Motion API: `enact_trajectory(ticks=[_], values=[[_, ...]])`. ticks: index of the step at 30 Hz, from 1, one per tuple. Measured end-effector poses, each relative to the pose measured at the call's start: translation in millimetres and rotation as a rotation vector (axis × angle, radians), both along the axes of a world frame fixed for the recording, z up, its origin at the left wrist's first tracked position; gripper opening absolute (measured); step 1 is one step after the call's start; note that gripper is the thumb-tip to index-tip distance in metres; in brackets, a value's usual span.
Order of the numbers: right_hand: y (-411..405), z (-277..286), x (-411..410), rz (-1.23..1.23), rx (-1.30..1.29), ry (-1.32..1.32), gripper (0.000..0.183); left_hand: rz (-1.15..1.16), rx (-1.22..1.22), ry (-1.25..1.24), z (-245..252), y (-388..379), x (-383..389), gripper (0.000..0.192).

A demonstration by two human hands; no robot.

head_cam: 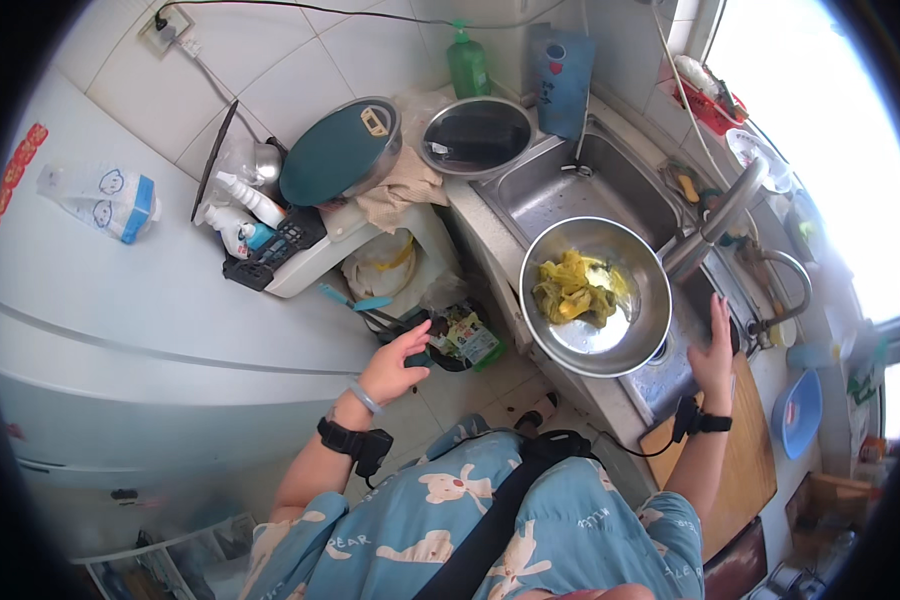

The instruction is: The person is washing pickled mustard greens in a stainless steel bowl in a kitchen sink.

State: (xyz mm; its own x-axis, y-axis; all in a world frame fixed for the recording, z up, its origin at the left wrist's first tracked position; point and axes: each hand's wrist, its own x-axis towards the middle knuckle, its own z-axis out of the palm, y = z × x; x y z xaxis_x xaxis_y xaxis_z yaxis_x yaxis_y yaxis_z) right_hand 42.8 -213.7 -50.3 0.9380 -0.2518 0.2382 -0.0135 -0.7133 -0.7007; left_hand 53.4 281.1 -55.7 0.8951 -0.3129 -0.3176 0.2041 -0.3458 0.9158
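A stainless steel bowl rests across the divider and front edge of a double sink. Limp yellow-green leafy vegetables, perhaps pickled greens, lie in it with a little liquid. My right hand, empty with its thumb apart, is just right of the bowl, over the nearer sink basin. To the left, away from the bowl, my left hand is held in the air with nothing in it, thumb spread from the fingers. Below and beyond its fingertips stands a rubbish bin with wrappers inside.
The farther basin lies behind the bowl, under a metal faucet. A wooden cutting board and blue plastic basin sit to the right. At the back are an oval lidded pot and green pump bottle. A white refrigerator stands left.
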Motion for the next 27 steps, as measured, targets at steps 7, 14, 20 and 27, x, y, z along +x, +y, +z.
enact_trajectory(ticks=[7, 14, 20, 27], values=[[87, -9, -117, -0.185, -0.117, 0.025, 0.033, 0.107, -0.040, -0.001, 15, 101, -67, 0.055], [158, 0, -188, -0.245, -0.092, 0.156, 0.049, 0.482, -0.059, -0.203, 24, 209, -158, 0.041], [174, -34, -198, 0.056, -0.432, 0.123, 0.064, 1.084, 0.046, -0.329, 25, 316, -233, 0.037], [192, -43, -203, -0.039, 0.094, 0.102, 0.035, 1.481, 0.365, -0.553, 37, 388, -298, 0.045]])
